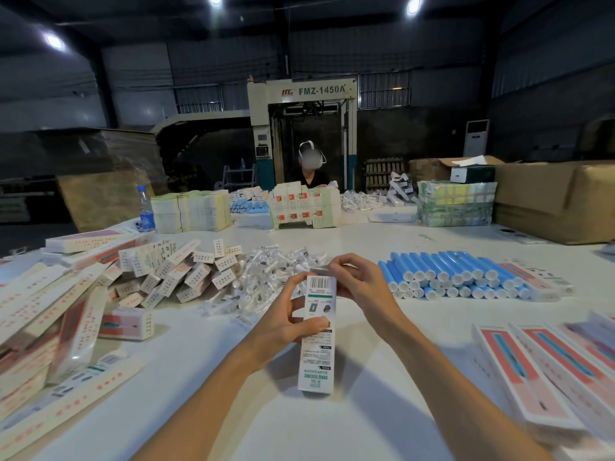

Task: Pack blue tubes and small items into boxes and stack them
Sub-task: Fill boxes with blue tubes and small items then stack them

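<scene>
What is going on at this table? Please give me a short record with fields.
Setting: white table in a workshop
Left hand: grips the box at its middle
Right hand: holds the box's far end
Tubes: blue, stacked to the right
Small items: clear packets heaped behind the box
Left side: pile of boxes
Right side: flat cartons lying in a row
Far side: another person behind stacks of cartons
</scene>
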Motion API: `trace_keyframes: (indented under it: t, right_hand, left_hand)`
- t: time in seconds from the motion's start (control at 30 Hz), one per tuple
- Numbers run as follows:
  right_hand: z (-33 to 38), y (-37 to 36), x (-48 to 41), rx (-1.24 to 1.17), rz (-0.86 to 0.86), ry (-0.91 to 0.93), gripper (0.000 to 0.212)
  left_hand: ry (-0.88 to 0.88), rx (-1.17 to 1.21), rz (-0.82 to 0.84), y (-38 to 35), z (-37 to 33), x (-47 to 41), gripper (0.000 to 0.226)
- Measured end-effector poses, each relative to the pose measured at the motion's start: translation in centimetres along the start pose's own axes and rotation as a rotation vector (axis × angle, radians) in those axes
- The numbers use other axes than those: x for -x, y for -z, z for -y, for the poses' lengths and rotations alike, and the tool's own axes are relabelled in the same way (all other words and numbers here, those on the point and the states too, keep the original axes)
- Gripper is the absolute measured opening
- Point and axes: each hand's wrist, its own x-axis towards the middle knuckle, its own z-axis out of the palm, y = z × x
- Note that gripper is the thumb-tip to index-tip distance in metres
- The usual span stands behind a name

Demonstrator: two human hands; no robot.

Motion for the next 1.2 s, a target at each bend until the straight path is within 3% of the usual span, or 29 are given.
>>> trace_keyframes:
  t: [0.43, 0.87, 1.1, 1.2]
  right_hand:
    - [0.6, 0.7, -0.1, -0.089, 0.038, -0.208, 0.012]
    - [0.3, 0.8, 0.1, -0.042, 0.03, -0.178, 0.014]
    - [-0.5, 0.1, 0.4, -0.096, 0.099, -0.143, 0.015]
    - [-1.1, -0.8, 0.5, 0.014, 0.048, -0.055, 0.014]
  left_hand:
    - [0.001, -0.032, 0.058, 0.2, -0.7, 0.4, 0.084]
    - [-0.006, -0.046, 0.056, -0.2, -0.2, 0.3, 0.094]
    - [-0.047, -0.071, -0.003, -0.4, -0.1, 0.1, 0.076]
    - [-0.053, -0.069, -0.052, -0.2, 0.1, 0.0, 0.077]
